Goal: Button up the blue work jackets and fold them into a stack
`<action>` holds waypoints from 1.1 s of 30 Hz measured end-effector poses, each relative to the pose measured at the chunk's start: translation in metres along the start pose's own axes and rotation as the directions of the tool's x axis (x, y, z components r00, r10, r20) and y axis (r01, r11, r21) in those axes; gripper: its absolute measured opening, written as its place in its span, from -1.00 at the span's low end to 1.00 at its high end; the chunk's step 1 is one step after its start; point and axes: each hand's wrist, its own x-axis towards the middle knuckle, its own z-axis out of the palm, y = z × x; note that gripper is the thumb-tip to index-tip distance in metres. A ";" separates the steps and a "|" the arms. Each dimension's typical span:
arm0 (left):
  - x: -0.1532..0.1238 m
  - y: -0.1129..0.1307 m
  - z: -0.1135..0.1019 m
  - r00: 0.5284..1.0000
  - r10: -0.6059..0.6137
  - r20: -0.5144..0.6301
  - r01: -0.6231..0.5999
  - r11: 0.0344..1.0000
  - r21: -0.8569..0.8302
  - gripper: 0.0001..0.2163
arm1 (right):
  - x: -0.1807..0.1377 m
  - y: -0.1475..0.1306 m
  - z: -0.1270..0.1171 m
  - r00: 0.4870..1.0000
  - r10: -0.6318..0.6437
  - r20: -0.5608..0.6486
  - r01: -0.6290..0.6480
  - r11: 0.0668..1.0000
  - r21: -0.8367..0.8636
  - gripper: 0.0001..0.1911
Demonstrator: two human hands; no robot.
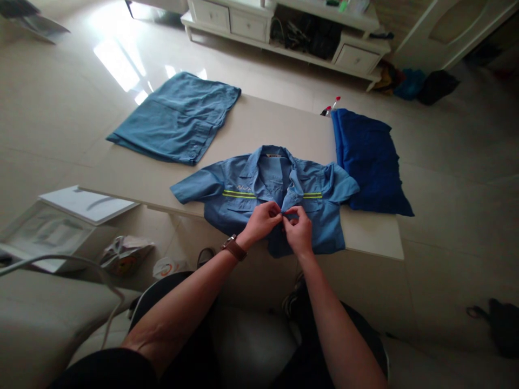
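Note:
A blue short-sleeved work shirt (239,178) with yellow-green stripes lies front side up across the near edge of the table, its collar spread at the top. My left hand (265,219), with a watch (234,247) on the wrist, pinches the shirt's front edge near mid-chest. Right beside it, my right hand (298,227) pinches the same front opening, fingertips almost touching the left ones. Whatever small part sits between the fingertips is hidden. Below my hands the shirt hangs over the table edge.
Folded blue-grey trousers (174,119) lie at the table's far left. Dark blue folded cloth (367,162) hangs over its right end, near red-capped bottles (330,108). A white table (284,119) carries these. Boxes (60,232) and a bag (125,254) stand at lower left.

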 end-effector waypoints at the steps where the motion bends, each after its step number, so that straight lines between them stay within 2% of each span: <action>1: 0.000 0.000 0.000 1.000 0.000 -0.005 -0.001 1.000 -0.016 -0.92 | 0.000 -0.001 -0.001 1.000 -0.003 -0.004 0.002 1.000 -0.006 -0.85; 6: -0.002 0.001 0.002 1.000 -0.013 0.004 0.014 0.995 -0.098 -0.85 | 0.002 -0.002 -0.002 1.000 -0.028 -0.004 0.028 0.999 -0.042 -0.87; 12: -0.003 0.003 0.002 0.998 0.055 0.004 -0.055 0.995 -0.080 -0.85 | 0.002 -0.006 -0.004 0.992 -0.125 -0.013 0.122 0.986 -0.116 -0.90; 20: -0.001 -0.005 0.004 0.997 -0.071 -0.009 0.066 0.967 -0.244 -0.78 | 0.003 -0.001 -0.003 0.987 -0.155 0.032 0.158 0.981 -0.115 -0.99; 23: 0.000 -0.006 0.005 0.999 -0.042 -0.022 0.036 0.970 -0.240 -0.76 | 0.003 -0.001 -0.002 0.989 -0.146 0.027 0.148 0.985 -0.094 -0.94; 26: -0.001 -0.004 0.006 1.000 0.000 -0.014 -0.003 0.980 -0.198 -0.75 | 0.004 0.004 0.000 0.995 -0.096 0.014 0.097 0.994 -0.041 -0.88; 29: -0.003 0.001 0.006 0.999 0.032 0.013 -0.030 0.990 -0.140 -0.71 | 0.007 0.013 0.002 0.999 0.044 0.028 -0.046 0.996 0.082 -0.79; 33: -0.005 0.004 0.002 0.994 0.093 0.059 -0.092 0.995 -0.024 -0.66 | 0.009 0.023 0.005 0.975 0.217 0.040 -0.219 0.933 0.285 -0.57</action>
